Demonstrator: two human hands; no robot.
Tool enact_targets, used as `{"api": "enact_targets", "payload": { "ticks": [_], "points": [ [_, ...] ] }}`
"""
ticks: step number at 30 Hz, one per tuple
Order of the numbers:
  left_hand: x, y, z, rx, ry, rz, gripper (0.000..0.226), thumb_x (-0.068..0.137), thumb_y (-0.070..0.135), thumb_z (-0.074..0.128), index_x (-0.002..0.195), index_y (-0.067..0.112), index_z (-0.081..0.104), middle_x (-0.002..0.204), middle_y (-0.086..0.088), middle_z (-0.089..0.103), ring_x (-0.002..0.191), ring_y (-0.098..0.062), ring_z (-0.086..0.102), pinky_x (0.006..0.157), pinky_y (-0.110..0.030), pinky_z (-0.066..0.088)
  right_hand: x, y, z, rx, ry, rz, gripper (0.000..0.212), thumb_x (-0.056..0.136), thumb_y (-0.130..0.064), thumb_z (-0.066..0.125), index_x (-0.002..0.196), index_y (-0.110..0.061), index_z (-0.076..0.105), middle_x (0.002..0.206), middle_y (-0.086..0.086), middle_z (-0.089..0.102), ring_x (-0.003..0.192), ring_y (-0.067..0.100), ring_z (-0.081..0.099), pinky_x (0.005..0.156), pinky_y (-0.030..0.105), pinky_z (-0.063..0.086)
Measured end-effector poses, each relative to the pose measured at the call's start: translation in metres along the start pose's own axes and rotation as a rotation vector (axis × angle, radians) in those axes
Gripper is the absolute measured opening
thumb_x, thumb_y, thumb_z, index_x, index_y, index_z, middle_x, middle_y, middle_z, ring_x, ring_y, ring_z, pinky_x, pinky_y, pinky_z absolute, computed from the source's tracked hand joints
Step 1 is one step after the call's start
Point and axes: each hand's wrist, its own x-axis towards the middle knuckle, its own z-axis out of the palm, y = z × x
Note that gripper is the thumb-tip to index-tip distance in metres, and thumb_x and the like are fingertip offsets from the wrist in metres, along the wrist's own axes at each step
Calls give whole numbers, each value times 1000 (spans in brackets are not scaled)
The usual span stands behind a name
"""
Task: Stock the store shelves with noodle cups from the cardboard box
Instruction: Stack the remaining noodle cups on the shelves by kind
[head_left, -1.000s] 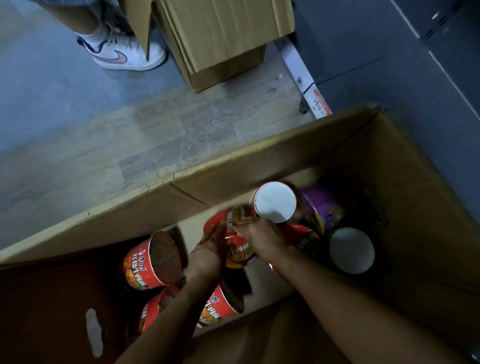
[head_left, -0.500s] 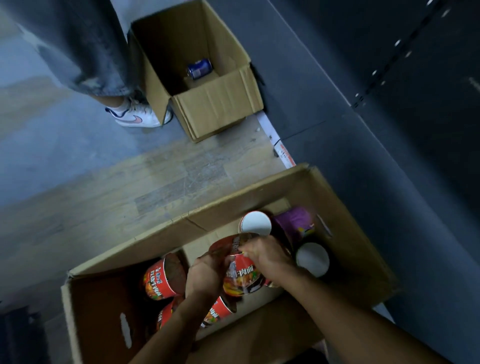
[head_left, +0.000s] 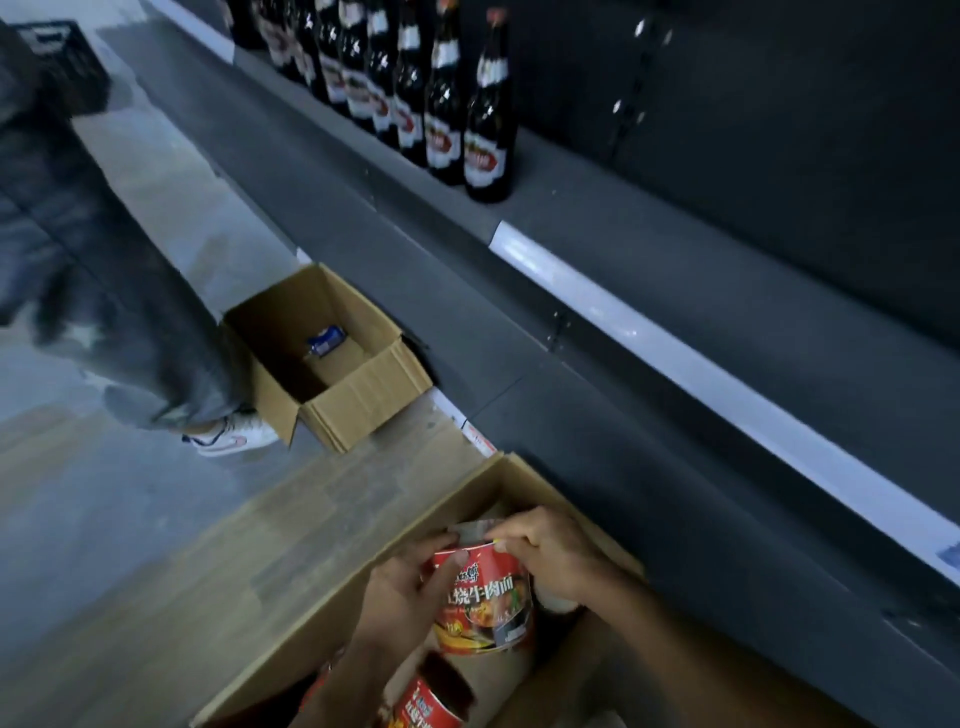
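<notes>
A red noodle cup (head_left: 483, 597) is held upright above the open cardboard box (head_left: 415, 525) at the bottom of the head view. My left hand (head_left: 400, 592) grips its left side, thumb across the front. My right hand (head_left: 550, 556) holds the cup's top rim from the right, fingers curled over it. Another red cup (head_left: 431, 701) lies on its side in the box below. The dark grey shelf (head_left: 675, 291) runs diagonally to the right, with a white price strip (head_left: 649, 343) along its edge.
Several dark bottles (head_left: 488, 119) stand in a row on the shelf at the top. A smaller open cardboard box (head_left: 358, 395) holding a blue can (head_left: 324, 340) sits on the floor beside the shelf base. A person's leg and white shoe (head_left: 234, 441) are at left.
Both hands have lifted the red cup up out of the box and turned it upright. The view has tilted up, bringing the shelf and bottles into sight.
</notes>
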Motion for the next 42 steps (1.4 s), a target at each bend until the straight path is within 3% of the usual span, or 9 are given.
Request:
{"api": "enact_targets", "payload": {
  "ticks": [3, 7, 9, 15, 18, 23, 27, 32, 42],
  "points": [
    [-11, 45, -17, -71, -82, 57, 23, 85, 31, 68, 87, 54, 67, 92, 21, 71, 86, -1, 67, 72, -16, 53, -37, -21, -37, 74, 45, 18, 27, 94, -25, 55, 118, -22, 66, 117, -6, 66, 101, -1, 58, 75, 6, 46],
    [-25, 101, -27, -246, -155, 59, 19, 79, 47, 69, 97, 40, 72, 97, 7, 73, 91, -16, 70, 79, -39, 58, -79, -40, -82, 132, 127, 34, 24, 93, -25, 57, 114, -21, 69, 113, -3, 69, 91, 0, 62, 69, 7, 47],
    [-29, 128, -28, -280, -173, 98, 23, 78, 49, 69, 97, 37, 72, 98, 9, 73, 93, -14, 69, 81, -36, 57, -102, -47, -105, 200, 171, 55, 22, 93, -23, 57, 111, -21, 70, 109, -4, 70, 85, -3, 63, 68, 8, 49],
    [-42, 204, -17, -397, -279, 113, 66, 51, 63, 74, 101, 20, 71, 99, -2, 73, 88, -19, 71, 76, -38, 58, -163, -47, -164, 245, 272, 44, 23, 93, -18, 58, 112, -14, 70, 111, 0, 70, 96, 3, 64, 81, 14, 51],
    [-53, 229, -2, -512, -332, 81, 62, 56, 54, 83, 100, 12, 72, 100, -19, 71, 93, -40, 67, 86, -56, 52, -192, -42, -187, 261, 314, 28, 21, 91, -20, 60, 108, -19, 72, 107, -5, 71, 97, 3, 65, 89, 24, 52],
    [-76, 285, 18, -476, -370, 193, 15, 84, 19, 68, 92, 7, 73, 87, -13, 73, 81, -28, 71, 64, -27, 55, -243, -34, -220, 248, 395, 6, 20, 92, -23, 58, 106, -23, 72, 103, -8, 72, 94, 1, 65, 87, 26, 53],
    [-90, 322, 23, -344, -398, 306, 13, 85, 24, 63, 93, 17, 71, 87, 0, 74, 83, -18, 71, 63, -20, 52, -280, -34, -239, 219, 447, -20, 20, 93, -23, 57, 107, -19, 71, 104, -6, 71, 97, 4, 65, 90, 31, 53],
    [-105, 371, 33, -285, -447, 409, 28, 77, 34, 67, 96, 14, 72, 94, -2, 73, 89, -20, 70, 73, -28, 55, -320, -48, -260, 165, 462, -24, 27, 91, -30, 59, 116, -24, 65, 109, -5, 69, 94, 5, 66, 80, 22, 56],
    [-143, 469, 34, -245, -410, 681, 12, 90, 18, 61, 94, 20, 72, 96, -1, 71, 88, -16, 69, 66, -27, 54, -399, -80, -318, 55, 708, -112, 25, 94, -30, 55, 114, -24, 69, 105, -3, 72, 89, 1, 66, 76, 14, 53]
  ]
}}
